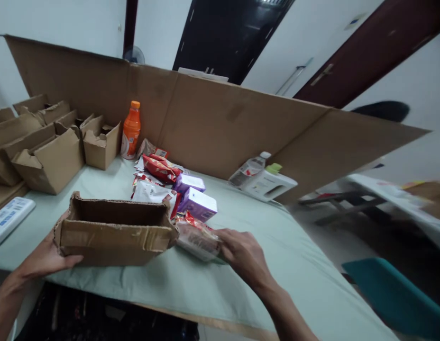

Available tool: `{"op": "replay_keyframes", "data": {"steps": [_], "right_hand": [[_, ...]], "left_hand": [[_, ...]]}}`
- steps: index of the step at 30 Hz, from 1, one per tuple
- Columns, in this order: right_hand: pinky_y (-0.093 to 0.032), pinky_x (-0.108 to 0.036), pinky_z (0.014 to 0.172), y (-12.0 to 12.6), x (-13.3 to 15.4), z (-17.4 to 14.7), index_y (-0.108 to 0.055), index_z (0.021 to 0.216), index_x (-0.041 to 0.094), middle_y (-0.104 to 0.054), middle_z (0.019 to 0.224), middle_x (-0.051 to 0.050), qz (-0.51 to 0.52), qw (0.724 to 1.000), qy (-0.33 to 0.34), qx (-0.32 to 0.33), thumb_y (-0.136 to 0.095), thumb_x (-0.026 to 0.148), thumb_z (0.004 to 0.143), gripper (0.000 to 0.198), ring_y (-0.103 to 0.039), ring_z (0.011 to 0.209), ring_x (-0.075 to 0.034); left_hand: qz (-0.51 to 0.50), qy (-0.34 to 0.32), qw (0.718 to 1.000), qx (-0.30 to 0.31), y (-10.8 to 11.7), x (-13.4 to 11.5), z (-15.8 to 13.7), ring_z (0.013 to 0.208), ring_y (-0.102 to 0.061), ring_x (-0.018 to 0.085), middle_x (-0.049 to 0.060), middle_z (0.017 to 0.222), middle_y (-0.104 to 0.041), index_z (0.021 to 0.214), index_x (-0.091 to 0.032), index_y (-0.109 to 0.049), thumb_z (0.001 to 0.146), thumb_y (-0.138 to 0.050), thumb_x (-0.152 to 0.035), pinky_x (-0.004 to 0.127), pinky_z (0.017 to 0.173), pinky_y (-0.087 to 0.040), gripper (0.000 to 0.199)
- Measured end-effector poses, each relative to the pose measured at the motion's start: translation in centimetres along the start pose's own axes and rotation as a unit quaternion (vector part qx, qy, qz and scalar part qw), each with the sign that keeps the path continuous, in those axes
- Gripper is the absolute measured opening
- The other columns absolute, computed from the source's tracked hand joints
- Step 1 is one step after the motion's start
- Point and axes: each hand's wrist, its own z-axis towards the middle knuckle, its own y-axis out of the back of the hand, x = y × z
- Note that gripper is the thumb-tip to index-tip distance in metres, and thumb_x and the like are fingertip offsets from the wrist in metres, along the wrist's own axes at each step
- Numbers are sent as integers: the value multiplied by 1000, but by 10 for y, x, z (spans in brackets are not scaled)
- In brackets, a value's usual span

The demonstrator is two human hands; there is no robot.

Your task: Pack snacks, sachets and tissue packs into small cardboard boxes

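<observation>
My left hand (pixel 51 255) grips the left end of an open-topped cardboard box (pixel 113 244), thumb across its near side. The box is held at the near edge of the table, its inside dark. To its right, my right hand (pixel 239 251) is closed on the right end of a clear plastic food packet (pixel 200 240) with some red on it. That packet lies low over the cloth, close to the box's right corner. Behind them are two purple cartons (pixel 198 204), a white-and-red packet (pixel 154 192) and a red snack bag (pixel 161 166).
Several cardboard boxes (pixel 51 163) stand at the left, near a white device (pixel 12 218). An orange bottle (pixel 131 130) stands before a tall cardboard screen (pixel 213 118). A clear bottle (pixel 250 169) and a white jug (pixel 270 183) lean at the back right. Pale green cloth (pixel 262 227) covers the table.
</observation>
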Motion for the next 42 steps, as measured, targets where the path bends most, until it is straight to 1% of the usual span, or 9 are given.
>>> {"op": "replay_keyframes", "data": {"steps": [2,5,10,14,20,25,32,38,42], "right_hand": [[-45,-36,73,-7,-6,-1,-81,99,24,-82,93,-7,-9,1000,-10,-9,-48,18,86,36,-73,81,-24],[-46,-36,73,-12,-17,-9,-81,101,26,-82,91,-6,-10,1000,-14,-4,-48,19,86,37,-73,80,-24],[-46,-36,73,-22,-20,-20,-80,104,24,-82,95,-6,-21,999,-7,-34,-46,18,87,39,-73,77,-23],[-46,-36,74,-25,-16,-21,-79,103,23,-82,96,-6,-25,998,10,-48,-45,15,87,39,-73,78,-23],[-46,-35,76,-18,-13,-21,-79,104,24,-82,97,-6,-12,999,-8,-31,-47,15,86,38,-73,82,-23],[-45,-34,78,-10,-5,-3,-81,98,25,-82,94,-3,25,998,-28,-50,-50,12,83,36,-73,83,-21],[-47,-39,86,-20,17,51,-77,112,24,-80,114,-8,54,997,-26,-48,-60,23,92,27,-70,106,-28],[-51,-51,98,-24,3,-6,-61,138,26,-68,138,-13,171,969,-121,-132,-72,52,87,58,-63,125,-34],[-57,-46,86,-46,6,-25,-48,148,24,-60,146,-18,304,907,-267,-120,-78,60,76,86,-64,121,-34]], "left_hand": [[-12,32,999,-36,6,-4,3,108,-71,41,9,99,-74,140,-23,-57,49,-87,-56,54,102,-58,102],[-22,54,993,-107,8,-10,17,114,-68,38,11,119,-69,146,-22,-47,61,-83,-59,54,104,-56,100],[18,50,944,-324,-11,-5,63,143,-46,37,18,153,-45,159,-18,-25,66,-84,-37,51,121,-41,112],[39,83,931,-354,-28,9,96,150,-31,42,27,155,-34,160,-5,-14,68,-85,-27,59,127,-25,118],[41,71,942,-325,-35,16,116,158,-10,45,29,165,-13,161,-7,-7,73,-85,-27,62,128,-19,119],[50,27,946,-320,-42,11,89,159,1,49,26,170,-1,162,-14,-6,75,-84,-32,70,127,-14,118],[96,-146,965,-197,-82,-22,39,154,-30,41,21,162,-30,158,-18,-32,86,-68,-42,61,126,-28,83],[96,-157,982,-33,-93,-30,57,151,-34,44,22,161,-31,154,-19,-40,85,-70,-44,65,121,-33,79],[88,-177,980,24,-123,-44,62,150,-35,45,22,162,-33,153,-19,-43,78,-77,-45,65,118,-37,86]]}}
